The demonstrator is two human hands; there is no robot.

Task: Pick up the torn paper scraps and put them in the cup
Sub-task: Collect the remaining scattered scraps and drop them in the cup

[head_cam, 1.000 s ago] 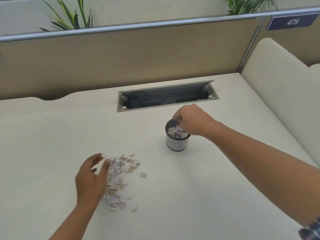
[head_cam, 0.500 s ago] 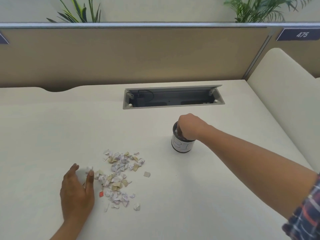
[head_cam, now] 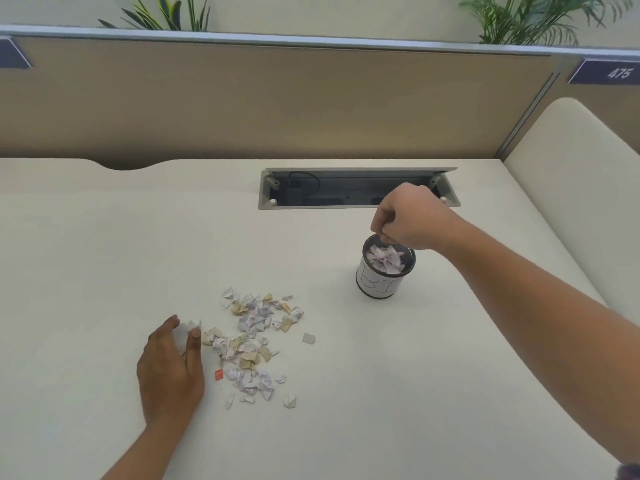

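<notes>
A pile of torn paper scraps (head_cam: pixel 254 341) lies on the cream desk, white, lilac and tan, with one small red bit (head_cam: pixel 218 374). My left hand (head_cam: pixel 171 368) rests on the desk at the pile's left edge, thumb and fingers pinching a white scrap (head_cam: pixel 191 326). To the right stands a small round cup (head_cam: pixel 383 271) with a white label, nearly full of scraps. My right hand (head_cam: pixel 407 218) hovers just over the cup's far rim, fingers curled downward; whether anything is still in them is hidden.
An open cable tray (head_cam: pixel 356 188) is sunk into the desk behind the cup. A tan partition (head_cam: pixel 277 98) runs along the back with plants above. A cream side panel (head_cam: pixel 581 174) rises on the right. One loose scrap (head_cam: pixel 308 338) lies apart from the pile.
My right hand has lifted from inside the cup to just above its rim. My left hand slid from the pile to its left edge and closed on a white scrap.
</notes>
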